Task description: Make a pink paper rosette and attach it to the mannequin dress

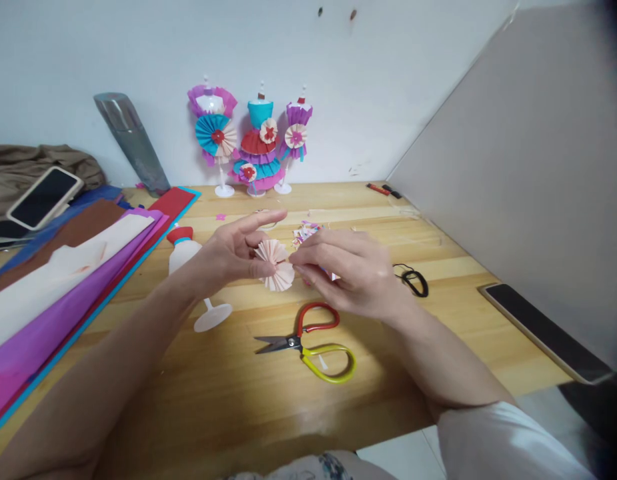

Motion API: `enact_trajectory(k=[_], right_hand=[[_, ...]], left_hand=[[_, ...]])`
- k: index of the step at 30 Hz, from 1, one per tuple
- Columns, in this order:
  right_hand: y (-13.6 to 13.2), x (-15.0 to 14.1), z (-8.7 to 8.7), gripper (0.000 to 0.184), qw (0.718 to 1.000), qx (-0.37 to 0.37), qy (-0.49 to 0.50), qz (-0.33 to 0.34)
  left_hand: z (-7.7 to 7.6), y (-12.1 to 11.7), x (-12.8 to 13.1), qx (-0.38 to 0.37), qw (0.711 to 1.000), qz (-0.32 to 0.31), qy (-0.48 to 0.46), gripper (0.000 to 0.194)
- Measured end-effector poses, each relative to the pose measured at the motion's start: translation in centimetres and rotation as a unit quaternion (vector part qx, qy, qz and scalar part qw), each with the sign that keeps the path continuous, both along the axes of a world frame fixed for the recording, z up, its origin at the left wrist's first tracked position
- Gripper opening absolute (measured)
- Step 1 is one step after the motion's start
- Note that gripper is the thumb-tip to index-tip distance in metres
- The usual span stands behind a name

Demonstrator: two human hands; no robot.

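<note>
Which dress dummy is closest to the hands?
The white dummy with the red top, beside the left hand; the three ruffled dummies stand farther back by the wall.

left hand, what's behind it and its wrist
Behind the left hand and wrist is a small white dress form. Its red top and round base show; much between is covered, so any trim there can't be seen.
</note>
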State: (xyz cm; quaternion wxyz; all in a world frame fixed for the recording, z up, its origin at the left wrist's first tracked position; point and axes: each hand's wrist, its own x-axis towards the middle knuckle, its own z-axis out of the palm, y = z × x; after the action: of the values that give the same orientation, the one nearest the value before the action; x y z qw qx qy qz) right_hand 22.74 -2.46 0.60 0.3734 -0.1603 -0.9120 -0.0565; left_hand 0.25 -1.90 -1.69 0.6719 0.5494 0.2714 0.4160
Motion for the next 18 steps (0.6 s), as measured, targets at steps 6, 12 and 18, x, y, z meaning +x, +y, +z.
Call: enact_trajectory(k=[6,12,18], right_hand=[[0.28,-0.37,-0.74,0.014,0.999,0.039,0.035,-0.002],[0.40,-0.33,-0.74,0.012,0.997,0.061,0.046,0.006],[0.66,-0.42,-0.99,0.011,0.995,0.090,0.053,0.007]], left_hand=[[0.59,-0.40,0.14,0.017,0.999,-0.004,0.034,0.091],[0.78,-0.46,-0.06,-0.002,0.999,0.030,0.040,0.094],[0.82,-0.58,0.11,0.033,0.995,0.038,0.083,0.095]])
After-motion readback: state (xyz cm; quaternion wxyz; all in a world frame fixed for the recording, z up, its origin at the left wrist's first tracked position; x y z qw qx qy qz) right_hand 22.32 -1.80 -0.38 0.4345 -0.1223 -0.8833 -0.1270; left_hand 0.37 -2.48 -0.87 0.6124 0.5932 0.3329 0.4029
